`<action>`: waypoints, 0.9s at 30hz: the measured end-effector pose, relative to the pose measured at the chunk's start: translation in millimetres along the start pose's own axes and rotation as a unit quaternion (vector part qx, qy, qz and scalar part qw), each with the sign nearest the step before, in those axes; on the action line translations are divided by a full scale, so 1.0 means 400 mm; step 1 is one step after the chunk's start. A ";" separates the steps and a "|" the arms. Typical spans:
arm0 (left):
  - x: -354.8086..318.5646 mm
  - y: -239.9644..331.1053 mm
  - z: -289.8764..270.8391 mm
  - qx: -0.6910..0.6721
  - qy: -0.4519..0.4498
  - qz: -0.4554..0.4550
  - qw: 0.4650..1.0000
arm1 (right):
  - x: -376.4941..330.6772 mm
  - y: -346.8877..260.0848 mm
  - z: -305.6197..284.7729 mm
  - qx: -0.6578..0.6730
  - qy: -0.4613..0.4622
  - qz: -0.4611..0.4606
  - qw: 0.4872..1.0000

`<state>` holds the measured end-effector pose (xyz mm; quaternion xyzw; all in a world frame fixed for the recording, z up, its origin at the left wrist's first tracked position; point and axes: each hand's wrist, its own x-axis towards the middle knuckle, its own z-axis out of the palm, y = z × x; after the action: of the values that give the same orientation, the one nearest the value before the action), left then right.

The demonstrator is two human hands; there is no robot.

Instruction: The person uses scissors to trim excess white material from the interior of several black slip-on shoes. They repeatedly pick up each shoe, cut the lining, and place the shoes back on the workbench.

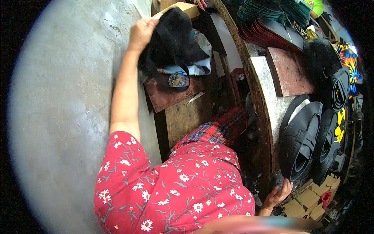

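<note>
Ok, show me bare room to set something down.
Bare: the wooden plank between plaid cloth and the board below the black fabric; the pale worktable strip between the other board and black footwear pieces. Crowded: the worktable's far end, with stacked sheets.

Laid along the worn, brown-edged desk (pixel 238 37) at right: dark green sheets (pixel 261 13) piled at the far end, next to a red-edged stack (pixel 269 36); nearer, a reddish-brown board (pixel 290 72) and black strapped pieces (pixel 302 142), side by side. At left, set on a lower wooden plank (pixel 181 124): a brown board (pixel 167 96), with a round blue-rimmed container (pixel 177 80) apparently on top and a pale scrap (pixel 196 97) along one edge.
</note>
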<state>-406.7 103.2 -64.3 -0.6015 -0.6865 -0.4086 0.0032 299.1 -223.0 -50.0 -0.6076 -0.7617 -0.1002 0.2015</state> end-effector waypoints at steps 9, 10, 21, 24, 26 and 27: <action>-0.286 0.105 0.149 -0.077 -0.059 -0.086 0.992 | 0.087 -0.151 -0.030 0.126 -0.063 -0.120 0.983; -0.289 0.120 0.154 -0.025 -0.116 -0.110 0.987 | 0.092 -0.162 -0.034 0.114 -0.078 -0.115 0.984; -0.236 0.152 0.118 0.172 -0.171 0.045 0.969 | 0.231 -0.255 -0.125 0.112 -0.135 -0.156 0.972; -0.264 0.131 0.137 0.135 -0.287 -0.047 0.947 | 0.296 -0.258 -0.092 0.136 -0.150 -0.159 0.966; -0.228 0.093 0.140 0.088 -0.294 -0.027 0.951 | 0.348 -0.254 -0.080 0.139 -0.158 -0.147 0.966; -0.200 0.070 0.139 0.024 -0.275 -0.020 0.961 | 0.370 -0.257 -0.077 0.140 -0.163 -0.138 0.967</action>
<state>-334.2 67.3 -125.4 -0.6763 -0.6827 -0.2110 -0.1791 178.9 -129.1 50.5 -0.4702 -0.8674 0.0805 0.1417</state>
